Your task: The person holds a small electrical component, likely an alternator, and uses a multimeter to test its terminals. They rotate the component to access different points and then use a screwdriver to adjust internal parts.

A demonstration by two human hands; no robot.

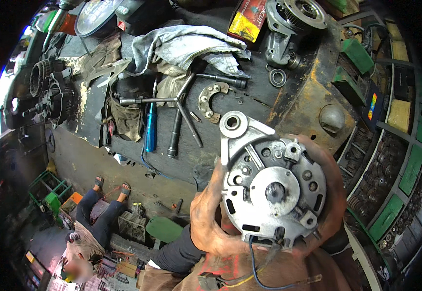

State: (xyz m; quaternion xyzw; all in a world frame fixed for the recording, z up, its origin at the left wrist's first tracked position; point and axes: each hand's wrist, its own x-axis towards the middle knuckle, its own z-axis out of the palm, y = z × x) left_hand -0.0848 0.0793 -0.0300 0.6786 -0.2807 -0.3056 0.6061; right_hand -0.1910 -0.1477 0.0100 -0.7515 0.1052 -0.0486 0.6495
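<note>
An alternator [275, 189] with a bright silver end housing, round slots and a lug bracket at its upper left is held up in front of me. My left hand [208, 213] grips its left side, fingers wrapped round the rim. On the opposite side, my right hand [331, 194] curls round the edge. Wires with a connector [212, 280] hang from its lower part over my brown clothing. On the bench beyond lie a crescent-shaped rectifier plate [204, 99], a Y-shaped socket wrench [178, 99] and a blue-handled screwdriver [151, 128].
Farther back are a grey rag [172, 46], a red and yellow box [247, 22], a geared metal housing [279, 46] and a bearing [277, 77]. Parts trays [383, 184] line the right. Another person [92, 223] sits low at the lower left.
</note>
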